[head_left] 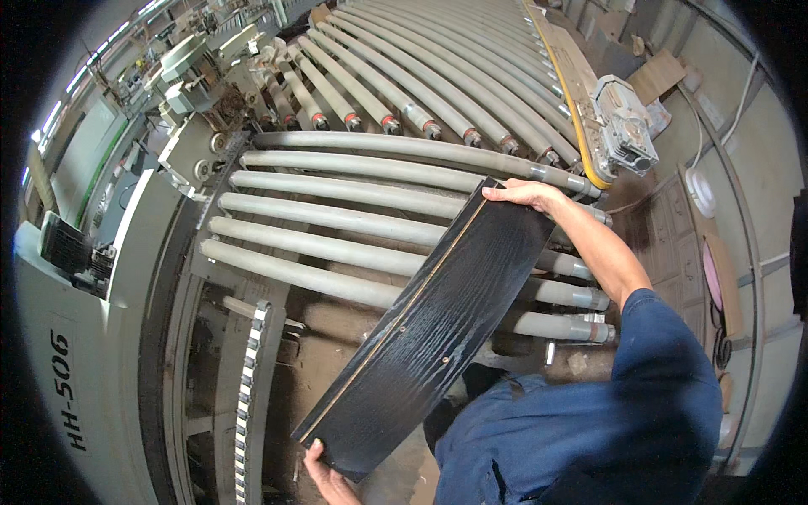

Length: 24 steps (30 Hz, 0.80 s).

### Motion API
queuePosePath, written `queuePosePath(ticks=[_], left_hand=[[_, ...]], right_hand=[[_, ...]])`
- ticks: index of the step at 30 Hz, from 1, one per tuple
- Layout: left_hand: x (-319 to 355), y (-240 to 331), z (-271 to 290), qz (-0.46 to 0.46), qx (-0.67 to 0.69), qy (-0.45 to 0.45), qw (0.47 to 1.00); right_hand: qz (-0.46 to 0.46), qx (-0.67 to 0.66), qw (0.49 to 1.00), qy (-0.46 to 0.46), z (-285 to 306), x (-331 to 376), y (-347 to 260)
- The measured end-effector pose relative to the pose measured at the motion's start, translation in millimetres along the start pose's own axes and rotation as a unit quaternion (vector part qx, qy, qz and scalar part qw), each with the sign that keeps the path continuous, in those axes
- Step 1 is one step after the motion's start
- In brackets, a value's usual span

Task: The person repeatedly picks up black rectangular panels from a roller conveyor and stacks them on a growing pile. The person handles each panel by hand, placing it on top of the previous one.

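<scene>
A long black wood-grain panel (421, 337) lies tilted across my front, running from lower left to upper right. A light-coloured groove follows its left edge, and small round holes dot its face. Near the bottom end, my left hand (326, 475) grips the corner, thumb on the edge; its other fingers are hidden below. My right hand (526, 195) clasps the far end, with the thumb on top and the rest of the fingers mostly out of sight. The panel's upper part overlaps the grey rollers (337, 220); whether it touches them I cannot tell.
A second bank of rollers (438, 80) stretches away at the back. On its right runs a yellow-edged rail (576, 109) with a grey motor (624, 126). A pale machine housing (76, 362) and a segmented chain track (248, 396) stand at left. Wooden door panels (673, 244) lean at right.
</scene>
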<state>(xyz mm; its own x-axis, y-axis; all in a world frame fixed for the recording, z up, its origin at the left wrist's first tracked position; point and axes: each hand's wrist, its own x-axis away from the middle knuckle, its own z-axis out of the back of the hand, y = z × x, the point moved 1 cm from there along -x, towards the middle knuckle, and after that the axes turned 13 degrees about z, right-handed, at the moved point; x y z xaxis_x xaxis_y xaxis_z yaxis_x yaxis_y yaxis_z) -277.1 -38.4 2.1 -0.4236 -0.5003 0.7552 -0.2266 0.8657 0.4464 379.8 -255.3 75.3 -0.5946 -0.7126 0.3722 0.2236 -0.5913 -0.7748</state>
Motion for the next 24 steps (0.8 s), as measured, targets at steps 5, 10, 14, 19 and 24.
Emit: queuePosePath(ticks=[5, 10, 14, 19, 24], left_hand=[[-28.7, 6.8, 30.6, -0.008, -0.061, 0.009, 0.998], [-30.7, 7.8, -31.4, -0.124, -0.197, -0.042, 0.972], [-42.5, 28.2, -117.8, -0.169, -0.284, -0.144, 0.933], [-60.1, 49.0, -196.7, -0.164, -0.438, -0.21, 0.859], [-92.4, 38.9, -193.1, -0.147, -0.535, -0.106, 0.825]], right_hand=[[0.076, -0.06, 0.995, -0.028, 8.8, 22.5, 21.7], [0.074, -0.143, 0.983, 0.083, 51.8, 95.8, 57.1], [0.166, -0.303, 0.904, 0.254, 88.6, 167.5, 89.9], [0.249, -0.338, 0.869, 0.263, 129.2, 232.5, 134.3], [0.284, -0.429, 0.821, 0.246, 113.3, 244.4, 231.9]])
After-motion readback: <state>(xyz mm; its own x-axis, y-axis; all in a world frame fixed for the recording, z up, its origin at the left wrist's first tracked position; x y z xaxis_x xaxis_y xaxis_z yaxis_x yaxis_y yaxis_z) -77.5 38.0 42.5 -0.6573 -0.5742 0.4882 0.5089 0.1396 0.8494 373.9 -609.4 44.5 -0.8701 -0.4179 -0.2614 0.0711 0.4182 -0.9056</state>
